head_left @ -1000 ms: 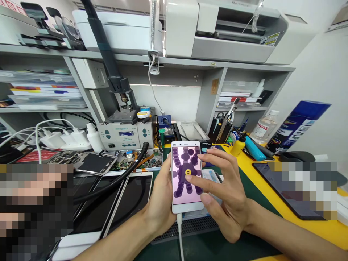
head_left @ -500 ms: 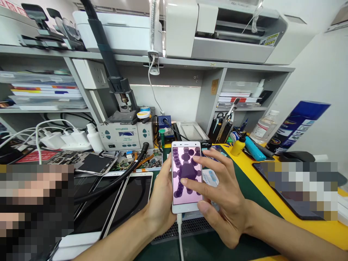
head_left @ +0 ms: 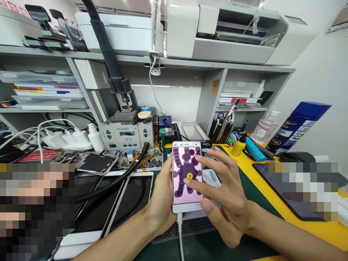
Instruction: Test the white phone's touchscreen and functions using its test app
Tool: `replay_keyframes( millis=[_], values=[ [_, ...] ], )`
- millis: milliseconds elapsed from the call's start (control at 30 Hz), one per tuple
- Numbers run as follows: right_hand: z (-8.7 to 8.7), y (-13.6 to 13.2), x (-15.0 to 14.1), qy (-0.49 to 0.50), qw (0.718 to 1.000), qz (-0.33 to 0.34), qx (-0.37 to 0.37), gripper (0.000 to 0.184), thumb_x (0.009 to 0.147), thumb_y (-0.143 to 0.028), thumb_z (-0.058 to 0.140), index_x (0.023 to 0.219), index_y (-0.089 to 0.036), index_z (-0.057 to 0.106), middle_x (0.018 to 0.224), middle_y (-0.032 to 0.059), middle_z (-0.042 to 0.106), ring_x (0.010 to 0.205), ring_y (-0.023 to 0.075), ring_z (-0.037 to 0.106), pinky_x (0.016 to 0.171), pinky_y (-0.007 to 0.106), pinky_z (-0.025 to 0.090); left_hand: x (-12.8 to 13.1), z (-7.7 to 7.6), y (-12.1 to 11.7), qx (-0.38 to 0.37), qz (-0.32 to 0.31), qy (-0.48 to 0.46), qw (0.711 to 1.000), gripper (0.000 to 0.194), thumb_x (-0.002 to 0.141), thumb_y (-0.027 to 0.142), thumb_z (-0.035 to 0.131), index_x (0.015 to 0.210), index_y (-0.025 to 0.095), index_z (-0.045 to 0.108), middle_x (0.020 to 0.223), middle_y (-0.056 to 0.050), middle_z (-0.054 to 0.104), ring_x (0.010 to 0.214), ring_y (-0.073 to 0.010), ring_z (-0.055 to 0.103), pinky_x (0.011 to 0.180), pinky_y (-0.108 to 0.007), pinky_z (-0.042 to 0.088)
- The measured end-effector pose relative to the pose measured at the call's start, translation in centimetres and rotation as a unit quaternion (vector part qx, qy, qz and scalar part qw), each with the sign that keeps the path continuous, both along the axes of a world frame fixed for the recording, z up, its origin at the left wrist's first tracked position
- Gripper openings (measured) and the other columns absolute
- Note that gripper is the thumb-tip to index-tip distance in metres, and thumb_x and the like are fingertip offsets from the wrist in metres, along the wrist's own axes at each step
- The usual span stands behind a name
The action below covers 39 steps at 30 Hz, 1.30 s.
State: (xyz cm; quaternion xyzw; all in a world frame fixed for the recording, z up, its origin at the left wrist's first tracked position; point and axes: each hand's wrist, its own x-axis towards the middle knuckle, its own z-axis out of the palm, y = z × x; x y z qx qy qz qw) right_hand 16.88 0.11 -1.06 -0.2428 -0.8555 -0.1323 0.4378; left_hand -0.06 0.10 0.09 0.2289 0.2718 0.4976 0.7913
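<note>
A white smartphone point(head_left: 181, 208) is held upright in my left hand point(head_left: 160, 197), which wraps round its left edge and back. Its pink screen is covered with dark overlapping round marks, and a small yellow circle shows near the middle. My right hand point(head_left: 227, 192) hovers over the phone's right side with fingers apart. One fingertip of it is on or just above the screen, beside the yellow circle. A white cable point(head_left: 180, 232) is plugged into the phone's bottom end and runs down out of view.
Left lie large dark-screened devices point(head_left: 133, 195), a thick black hose point(head_left: 126, 179) and a tray of circuit boards point(head_left: 152, 161). Behind stands a grey rework station point(head_left: 127, 136). To the right are a yellow bottle point(head_left: 238, 146), a blue spray can point(head_left: 301, 127) and a dark flat panel point(head_left: 285, 195).
A yellow circle has appeared on the phone's screen near my right fingertip. That fingertip has shifted slightly to the right, and the view has moved a little.
</note>
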Motion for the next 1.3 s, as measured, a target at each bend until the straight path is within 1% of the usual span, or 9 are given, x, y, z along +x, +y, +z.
replay_keyframes(
  millis=[133,233,333,500,600,800,900,1167,1300],
  values=[
    [0.16,0.28,-0.12,-0.006,1.000,-0.022,-0.009,0.047,0.073,-0.022,0.054,0.118,-0.022,0.067,0.145,0.0112,0.043,0.135,0.0403,0.037,0.107,0.068,0.032,-0.05,0.07,-0.08,0.006,0.000,0.009,1.000,0.046,0.092,0.048,0.053,0.125,0.018,0.063,0.102,-0.008,0.074,0.086,-0.0217,0.070,0.079,-0.031,0.052],
    [0.31,0.43,-0.08,0.028,0.999,-0.030,0.007,0.043,0.072,-0.017,0.054,0.112,-0.021,0.070,0.141,0.0116,0.048,0.134,0.0397,0.039,0.106,0.066,0.035,-0.05,0.17,-0.03,-0.005,-0.002,0.017,1.000,0.047,0.092,0.049,0.053,0.125,0.018,0.063,0.102,-0.008,0.074,0.087,-0.0219,0.070,0.079,-0.031,0.052],
    [0.21,0.22,-0.06,0.032,0.999,-0.015,0.013,0.041,0.070,-0.017,0.055,0.107,-0.021,0.071,0.138,0.0108,0.051,0.132,0.0402,0.041,0.105,0.066,0.035,-0.07,0.08,0.09,0.001,-0.001,0.005,1.000,0.045,0.091,0.045,0.055,0.127,0.019,0.061,0.103,-0.007,0.074,0.088,-0.0212,0.070,0.080,-0.030,0.052],
    [-0.01,-0.08,-0.30,-0.015,1.000,-0.012,-0.005,0.047,0.072,-0.024,0.056,0.119,-0.022,0.066,0.147,0.0102,0.042,0.137,0.0420,0.035,0.108,0.072,0.028,-0.11,-0.32,0.08,0.009,0.001,-0.001,1.000,0.045,0.090,0.044,0.057,0.127,0.020,0.061,0.102,-0.007,0.074,0.087,-0.0207,0.070,0.079,-0.029,0.051],
    [0.14,0.07,-0.29,-0.020,0.999,-0.031,-0.008,0.049,0.075,-0.024,0.055,0.123,-0.021,0.065,0.149,0.0116,0.039,0.139,0.0421,0.032,0.108,0.071,0.028,-0.11,-0.32,0.00,0.013,0.004,0.008,1.000,0.046,0.090,0.045,0.057,0.127,0.019,0.061,0.101,-0.007,0.074,0.087,-0.0212,0.070,0.078,-0.029,0.051],
    [0.28,0.43,-0.11,0.032,0.999,-0.032,0.026,0.037,0.074,-0.017,0.053,0.106,-0.018,0.072,0.139,0.0125,0.050,0.134,0.0400,0.041,0.104,0.066,0.036,-0.15,-0.14,0.14,-0.004,-0.002,0.006,1.000,0.047,0.090,0.048,0.056,0.126,0.019,0.063,0.101,-0.007,0.075,0.085,-0.0216,0.070,0.078,-0.030,0.052],
    [0.19,0.33,-0.25,0.024,0.999,-0.017,0.027,0.036,0.072,-0.017,0.056,0.103,-0.018,0.073,0.138,0.0123,0.051,0.133,0.0404,0.041,0.104,0.068,0.036,-0.15,-0.16,0.22,-0.009,-0.004,-0.004,1.000,0.047,0.089,0.049,0.057,0.124,0.019,0.064,0.100,-0.007,0.075,0.085,-0.0215,0.070,0.078,-0.030,0.052],
    [0.14,-0.08,-0.64,-0.023,1.000,-0.012,0.001,0.047,0.075,-0.024,0.055,0.120,-0.022,0.066,0.148,0.0115,0.041,0.139,0.0423,0.033,0.108,0.073,0.027,0.05,-0.21,0.07,0.028,-0.022,-0.031,0.999,0.044,0.092,0.050,0.051,0.119,0.020,0.068,0.095,-0.006,0.075,0.085,-0.0201,0.071,0.078,-0.028,0.052],
    [0.37,0.16,-0.53,-0.015,0.999,-0.035,0.001,0.046,0.076,-0.023,0.055,0.121,-0.021,0.067,0.148,0.0123,0.040,0.140,0.0425,0.031,0.109,0.072,0.028,0.10,-0.25,0.06,0.022,-0.010,-0.007,1.000,0.042,0.091,0.047,0.054,0.119,0.019,0.068,0.096,-0.007,0.075,0.086,-0.0207,0.071,0.078,-0.029,0.052]
  ],
)
